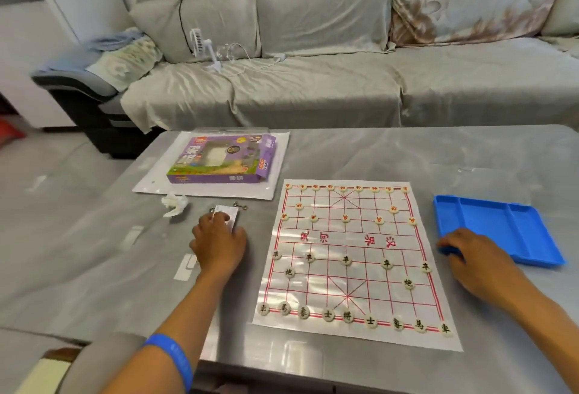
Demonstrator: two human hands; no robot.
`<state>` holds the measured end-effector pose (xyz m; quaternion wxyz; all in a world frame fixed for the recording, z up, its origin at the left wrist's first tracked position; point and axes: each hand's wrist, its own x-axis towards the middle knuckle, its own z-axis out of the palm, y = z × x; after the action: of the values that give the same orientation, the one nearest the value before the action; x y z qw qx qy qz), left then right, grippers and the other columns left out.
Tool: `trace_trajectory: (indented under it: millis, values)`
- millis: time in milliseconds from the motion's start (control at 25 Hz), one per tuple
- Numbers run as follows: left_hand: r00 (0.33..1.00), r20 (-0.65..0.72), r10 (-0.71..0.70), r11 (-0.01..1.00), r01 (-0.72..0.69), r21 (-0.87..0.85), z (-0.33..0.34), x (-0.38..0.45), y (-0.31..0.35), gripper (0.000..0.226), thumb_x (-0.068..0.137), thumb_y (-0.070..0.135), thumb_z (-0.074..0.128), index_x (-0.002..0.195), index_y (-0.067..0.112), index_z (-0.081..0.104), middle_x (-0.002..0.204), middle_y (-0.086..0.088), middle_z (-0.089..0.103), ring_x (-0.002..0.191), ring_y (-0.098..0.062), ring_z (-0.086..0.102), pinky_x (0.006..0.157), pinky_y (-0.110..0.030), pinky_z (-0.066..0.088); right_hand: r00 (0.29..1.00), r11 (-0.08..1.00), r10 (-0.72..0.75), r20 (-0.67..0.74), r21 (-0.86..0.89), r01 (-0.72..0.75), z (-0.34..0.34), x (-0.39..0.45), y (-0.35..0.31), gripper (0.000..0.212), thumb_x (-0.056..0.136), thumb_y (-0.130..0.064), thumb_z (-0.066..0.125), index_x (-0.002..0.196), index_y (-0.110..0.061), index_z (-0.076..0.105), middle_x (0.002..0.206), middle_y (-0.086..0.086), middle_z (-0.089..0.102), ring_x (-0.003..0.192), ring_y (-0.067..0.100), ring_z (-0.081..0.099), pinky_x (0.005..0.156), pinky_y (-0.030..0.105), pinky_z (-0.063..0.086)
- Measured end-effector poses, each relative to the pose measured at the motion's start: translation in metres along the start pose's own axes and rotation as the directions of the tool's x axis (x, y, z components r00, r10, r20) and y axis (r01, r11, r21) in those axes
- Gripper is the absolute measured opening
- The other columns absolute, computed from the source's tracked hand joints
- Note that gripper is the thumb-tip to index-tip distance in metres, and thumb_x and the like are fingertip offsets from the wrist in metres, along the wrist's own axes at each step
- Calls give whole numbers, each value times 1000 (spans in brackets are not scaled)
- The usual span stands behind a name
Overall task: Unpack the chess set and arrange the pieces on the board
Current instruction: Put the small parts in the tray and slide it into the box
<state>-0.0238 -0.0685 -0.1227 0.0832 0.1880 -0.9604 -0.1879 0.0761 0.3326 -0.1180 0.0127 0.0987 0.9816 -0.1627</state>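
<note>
A paper Chinese chess board (354,237) with red lines lies flat on the grey table. Round cream pieces stand on it: red-marked ones along the far rows (344,188), black-marked ones along the near rows (347,316). The purple chess box (219,158) lies on a white sheet at the far left. A blue tray (501,224) sits to the right of the board. My left hand (217,245) rests on a small clear packet (230,213) left of the board, fingers curled over it. My right hand (470,252) grips the near left corner of the blue tray.
A crumpled white wrapper (175,202) lies left of the packet, with small metal bits (239,205) beside it. A grey sofa (313,80) with a small white fan (203,49) stands behind the table. Tape strips (185,266) are stuck to the table's left part.
</note>
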Motion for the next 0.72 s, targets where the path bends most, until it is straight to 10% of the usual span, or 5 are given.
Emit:
trace_trajectory:
  millis: [400,600,720]
  values:
    - [984,-40,-175,809,120,-575,-4,7,6,14,91,10,59,97,14,70,114,-9,67,103,-28,62,85,-36,52,999,1000,-6,41,5,6,-3,-1,7,21,97,-19,47,113,-26,60,118,-8,58,101,5,46,92,24,43]
    - [988,52,146,605,-48,-795,-26,-62,98,22,90,9,58,104,25,54,85,5,69,76,-14,65,58,-25,47,993,994,83,-83,-58,-88,-12,-3,9,18,96,-26,48,98,-26,67,105,-6,63,96,13,54,81,27,44]
    - [886,284,367,519,58,-853,-10,-119,174,32,89,10,64,110,28,48,91,10,71,77,-8,70,61,-19,54,961,854,205,-184,513,-84,-29,-4,8,14,93,-31,58,90,-22,68,90,-9,69,85,12,63,70,24,46]
